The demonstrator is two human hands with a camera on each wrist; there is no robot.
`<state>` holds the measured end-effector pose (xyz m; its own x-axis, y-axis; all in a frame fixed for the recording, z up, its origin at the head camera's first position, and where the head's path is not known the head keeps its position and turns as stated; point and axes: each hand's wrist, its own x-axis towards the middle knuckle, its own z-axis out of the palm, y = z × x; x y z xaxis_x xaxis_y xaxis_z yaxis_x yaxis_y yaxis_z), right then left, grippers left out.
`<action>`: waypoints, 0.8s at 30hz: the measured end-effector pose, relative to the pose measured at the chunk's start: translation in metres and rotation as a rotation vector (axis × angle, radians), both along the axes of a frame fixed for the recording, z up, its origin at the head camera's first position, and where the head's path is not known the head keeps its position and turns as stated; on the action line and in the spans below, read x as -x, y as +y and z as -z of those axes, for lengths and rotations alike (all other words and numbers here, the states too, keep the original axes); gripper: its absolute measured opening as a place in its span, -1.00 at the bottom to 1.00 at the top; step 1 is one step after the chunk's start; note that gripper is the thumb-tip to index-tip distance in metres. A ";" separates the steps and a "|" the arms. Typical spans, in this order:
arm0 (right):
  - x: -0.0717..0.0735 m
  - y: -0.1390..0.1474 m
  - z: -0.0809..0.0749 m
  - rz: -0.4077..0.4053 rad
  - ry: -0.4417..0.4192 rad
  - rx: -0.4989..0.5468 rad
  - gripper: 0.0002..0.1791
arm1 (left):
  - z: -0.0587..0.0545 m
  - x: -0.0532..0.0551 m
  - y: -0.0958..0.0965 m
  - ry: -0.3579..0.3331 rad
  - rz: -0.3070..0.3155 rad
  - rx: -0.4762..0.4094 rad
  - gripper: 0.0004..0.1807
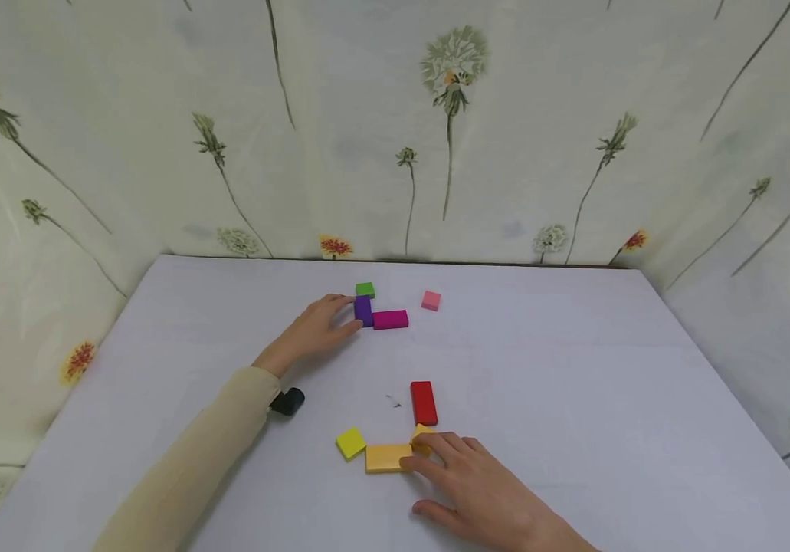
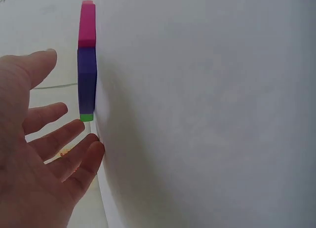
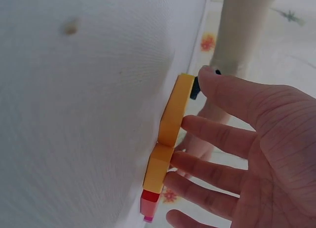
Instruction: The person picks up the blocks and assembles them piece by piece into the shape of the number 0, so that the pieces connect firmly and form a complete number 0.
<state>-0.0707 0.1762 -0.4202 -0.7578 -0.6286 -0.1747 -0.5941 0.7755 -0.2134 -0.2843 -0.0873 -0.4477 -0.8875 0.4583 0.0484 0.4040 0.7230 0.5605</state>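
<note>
At the far side of the table, my left hand [image 1: 313,328] reaches around a purple block [image 1: 363,311], thumb by its near end and fingers by its far end. In the left wrist view the fingers are spread and loosely extended beside the purple block [image 2: 87,82]. A green block [image 1: 365,290] sits behind it, and a magenta block [image 1: 391,320] adjoins its right side. Nearer, my right hand [image 1: 484,491] lies over the right end of a long orange block [image 1: 386,458] and a small orange block [image 1: 421,432]. Its fingers are extended, fingertips right at both blocks [image 3: 177,109].
A red block [image 1: 424,402] extends beyond the small orange one. At the long orange block's left corner is a yellow block [image 1: 350,443]. A pink block [image 1: 431,300] sits apart at the back. Floral cloth [image 1: 367,153] surrounds the white table [image 1: 574,383].
</note>
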 end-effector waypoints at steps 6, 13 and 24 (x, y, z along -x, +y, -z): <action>-0.001 0.000 0.000 -0.009 0.002 0.004 -0.51 | 0.001 0.013 0.002 -0.020 0.014 0.021 -0.30; -0.001 0.001 0.000 -0.016 0.025 0.005 -0.52 | 0.003 0.022 0.007 0.030 0.037 0.040 -0.34; -0.001 0.001 0.000 -0.020 0.021 0.015 -0.51 | 0.001 0.023 0.009 0.003 0.009 -0.011 -0.30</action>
<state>-0.0700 0.1773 -0.4201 -0.7484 -0.6463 -0.1487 -0.6142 0.7601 -0.2122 -0.3068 -0.0787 -0.4489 -0.8832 0.4656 0.0563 0.4122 0.7132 0.5670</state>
